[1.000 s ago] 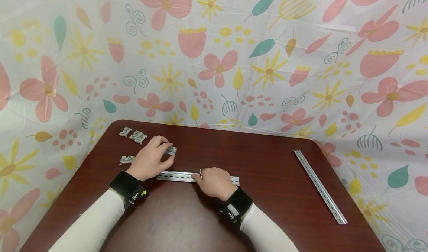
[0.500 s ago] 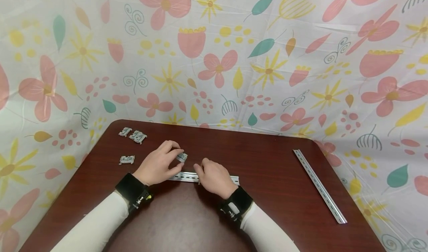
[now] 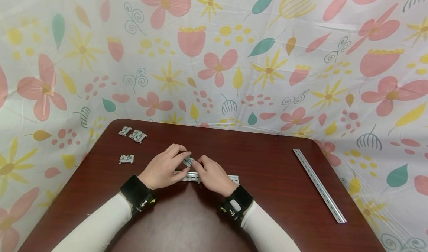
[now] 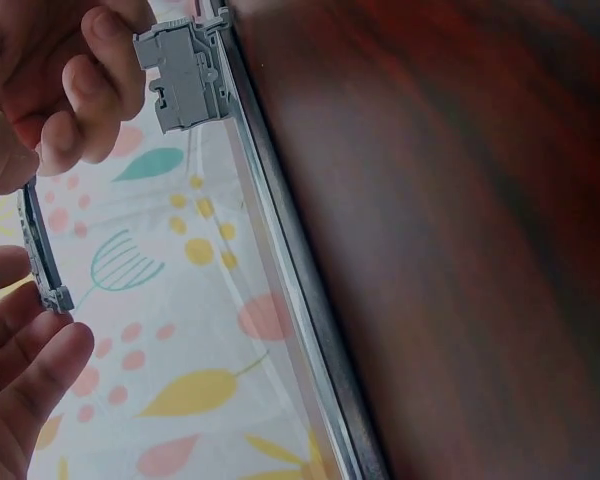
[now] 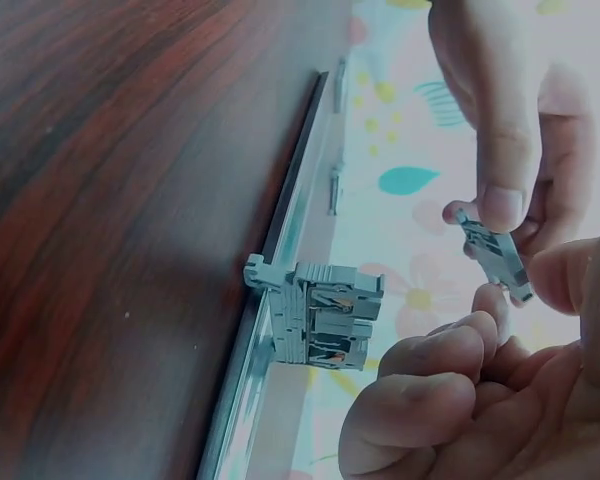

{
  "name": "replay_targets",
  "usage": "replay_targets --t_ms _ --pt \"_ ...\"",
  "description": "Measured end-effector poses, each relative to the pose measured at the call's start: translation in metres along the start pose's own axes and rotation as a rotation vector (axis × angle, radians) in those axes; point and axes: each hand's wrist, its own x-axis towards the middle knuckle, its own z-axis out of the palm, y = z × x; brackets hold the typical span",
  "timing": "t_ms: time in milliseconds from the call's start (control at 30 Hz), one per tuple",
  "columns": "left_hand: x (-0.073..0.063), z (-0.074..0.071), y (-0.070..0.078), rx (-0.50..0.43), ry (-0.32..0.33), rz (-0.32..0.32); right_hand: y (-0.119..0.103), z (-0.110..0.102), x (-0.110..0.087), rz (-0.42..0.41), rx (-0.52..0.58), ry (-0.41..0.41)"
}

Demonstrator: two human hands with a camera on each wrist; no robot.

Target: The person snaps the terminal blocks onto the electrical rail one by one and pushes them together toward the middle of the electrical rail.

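A grey terminal block (image 3: 188,161) is held above the metal DIN rail (image 3: 192,176). My left hand (image 3: 165,167) grips it between thumb and fingers. My right hand (image 3: 215,175) pinches its other end with thumb and forefinger, as the right wrist view shows at the block's lower end (image 5: 500,265). Another terminal block (image 5: 320,315) stands upright on the rail, below the right hand; in the left wrist view this mounted block (image 4: 185,75) is side-on. From the head view the right hand hides nearly all of it.
At the table's left lie a single terminal block (image 3: 126,159), a small one (image 3: 125,131) at the back and a wider piece (image 3: 138,136) beside it. A second DIN rail (image 3: 319,185) lies slanted at the right. A flowered cloth (image 3: 214,58) hangs behind the table (image 3: 267,207).
My left hand has carried the terminal block right to the right hand. The right hand has let go of the rail area, lifted slightly and now pinches the block's near end.
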Motion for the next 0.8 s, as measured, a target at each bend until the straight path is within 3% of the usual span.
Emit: replay_targets --t_ms 333,500,633,800 --pt "0.0021 0.0047 0.0034 0.024 0.029 0.043 -0.0019 -0.0013 -0.0010 -0.017 0.071 -0.048" --pt "0.0022 0.0049 0.0053 0.024 0.014 0.023 -0.0021 -0.0009 -0.0010 -0.044 0.083 -0.060" --pt "0.0018 0.0029 0.0067 0.001 -0.037 -0.064 -0.0027 -0.0017 -0.0011 -0.053 0.078 -0.033" --pt "0.0000 -0.0009 0.0051 -0.096 -0.127 -0.248 -0.0023 -0.0022 -0.0014 -0.057 0.098 -0.012"
